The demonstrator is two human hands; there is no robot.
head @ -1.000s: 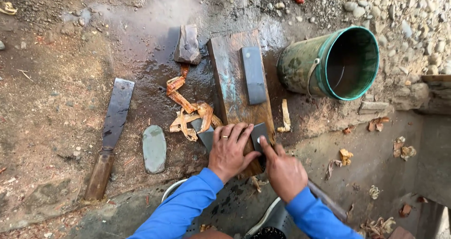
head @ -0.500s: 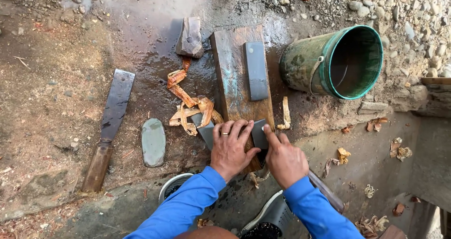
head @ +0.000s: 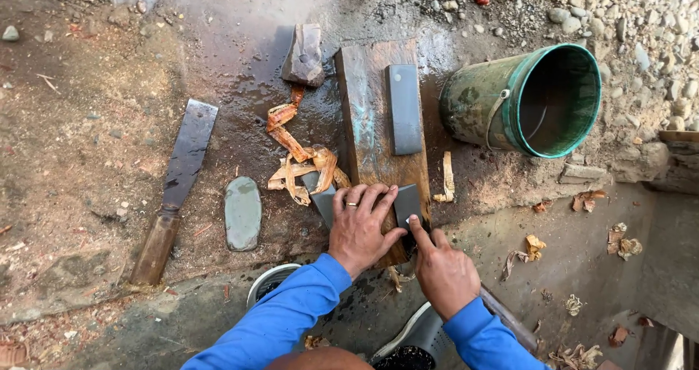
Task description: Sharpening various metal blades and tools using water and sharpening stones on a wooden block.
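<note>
Left hand (head: 358, 228) presses the blade (head: 405, 203) flat on the wet plank (head: 368, 108); right hand (head: 444, 272) grips its handle. Slipping could cut fingers.

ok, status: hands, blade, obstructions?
Left hand flat on blade. Right hand holding it at the near end. Blade on wooden block; nothing blocking.

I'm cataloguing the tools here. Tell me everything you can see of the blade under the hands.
The blade is flat, dark grey metal, lying crosswise on the near end of the wet wooden plank. The left hand presses its fingers flat on its middle, hiding most of it; its ends show on either side. The right hand lays a forefinger on its right end. A handle cannot be made out.
</note>
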